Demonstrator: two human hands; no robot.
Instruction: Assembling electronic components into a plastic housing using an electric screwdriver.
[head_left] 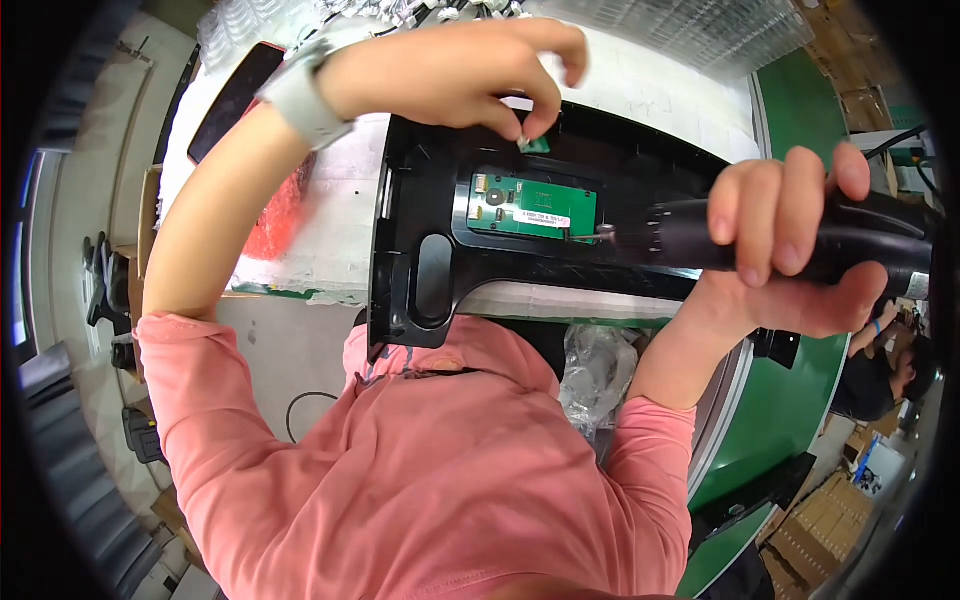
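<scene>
A person in a pink top works with 2 bare hands over a long black plastic housing (420,180) lying across the center of the frame. At right, the right hand (768,218) wraps its fingers around the thick body of a black powered screwdriver (675,232), whose thin bit points left to the lower right corner of a green circuit board (545,205). The board sits in the housing, a white label on its face; whether the bit meets a screw there is hard to tell.

At upper center, the left hand (475,75), a pale watch (305,105) on its wrist, pinches a small green piece (537,146) narrowly between thumb and index finger, above the board and apart from it.

A dark flat device (235,100) with a red edge lies at upper left on the white work surface (660,110), red wrapping (285,215) below it. White connectors (440,12) cluster along the top edge, and clear plastic trays (700,30) stand stacked at upper right. Another person (870,380) in dark clothing appears at the far right.
</scene>
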